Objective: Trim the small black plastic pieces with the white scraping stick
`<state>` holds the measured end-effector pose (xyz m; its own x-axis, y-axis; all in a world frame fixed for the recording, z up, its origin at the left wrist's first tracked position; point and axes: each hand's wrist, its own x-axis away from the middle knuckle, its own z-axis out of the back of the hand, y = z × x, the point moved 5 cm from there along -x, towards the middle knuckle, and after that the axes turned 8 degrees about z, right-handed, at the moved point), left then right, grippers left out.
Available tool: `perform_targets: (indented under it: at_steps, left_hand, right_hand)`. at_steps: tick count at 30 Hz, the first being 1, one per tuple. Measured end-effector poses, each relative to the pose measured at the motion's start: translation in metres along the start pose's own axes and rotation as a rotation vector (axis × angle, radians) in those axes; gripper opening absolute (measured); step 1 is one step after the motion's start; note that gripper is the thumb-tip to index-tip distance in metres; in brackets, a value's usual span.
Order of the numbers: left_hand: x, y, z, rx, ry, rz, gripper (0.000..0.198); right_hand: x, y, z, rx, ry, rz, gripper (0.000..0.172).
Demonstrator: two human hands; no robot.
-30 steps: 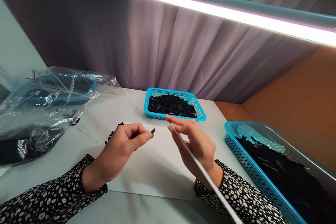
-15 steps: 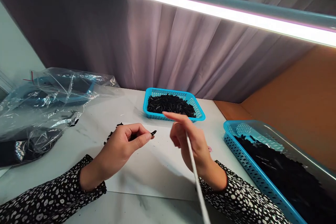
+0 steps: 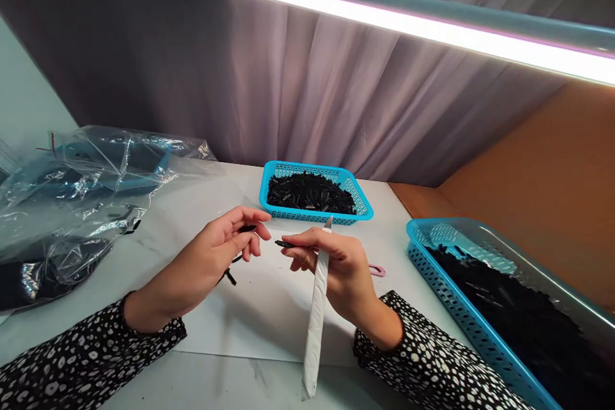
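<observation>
My left hand (image 3: 223,253) has its fingers loosely curled, with a small black piece (image 3: 248,229) lying between them. Facing it, my right hand (image 3: 343,266) pinches another small black piece (image 3: 283,244) between thumb and fingertips. The same right hand also grips a knife (image 3: 314,323) with a long white wrapped handle; its pointed metal tip sticks up above the fingers. Several more black pieces (image 3: 230,277) show beneath my left hand, partly hidden by it. Both hands are above a white sheet (image 3: 269,320), apart from each other.
Behind the hands stands a blue basket (image 3: 364,213) of black pieces. A larger blue basket (image 3: 432,282), also filled with black pieces, is at right. Clear plastic bags (image 3: 120,160) with dark contents lie at left. A pink object (image 3: 377,270) sits beside my right hand. A lamp tube (image 3: 408,19) hangs above.
My right hand has turned and moved slightly left, the knife's tip now showing, and a black piece is in its fingertips. My left hand's pinch has loosened, and it has shifted slightly.
</observation>
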<state>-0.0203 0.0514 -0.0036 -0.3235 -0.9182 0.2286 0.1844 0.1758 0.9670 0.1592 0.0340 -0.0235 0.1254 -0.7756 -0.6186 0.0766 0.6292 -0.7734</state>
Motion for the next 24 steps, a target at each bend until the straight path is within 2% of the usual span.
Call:
perform_targets:
  at_steps: [5,7,11,14,16,19,24]
  left_hand:
    - [0.0,0.0,-0.003,-0.003,-0.044,-0.023,0.027]
    - [0.0,-0.002,-0.007,0.022,-0.084,-0.018,0.028]
    - [0.001,-0.005,-0.011,-0.015,-0.106,-0.019,0.032]
    - [0.003,-0.008,-0.014,-0.058,-0.115,-0.02,0.033]
    - [0.004,-0.01,-0.015,-0.095,-0.131,-0.024,0.033]
    - [0.006,-0.013,-0.017,-0.141,-0.157,-0.011,0.033]
    - [0.008,-0.01,-0.019,-0.11,-0.204,-0.01,0.035]
  right_hand:
    - [-0.001,-0.001,-0.004,-0.04,-0.006,-0.021,0.01]
    - [0.0,0.003,-0.006,-0.156,0.007,-0.116,0.014]
    - [0.003,0.015,-0.013,-0.538,0.046,-0.393,0.025]
    - [0.005,0.021,-0.018,-0.591,0.031,-0.505,0.023]
    - [0.005,0.022,-0.019,-0.468,-0.018,-0.451,0.022]
    - [0.006,0.017,-0.023,-0.269,-0.087,-0.27,0.022]
    - [0.008,0.012,-0.021,-0.241,-0.021,-0.139,0.016]
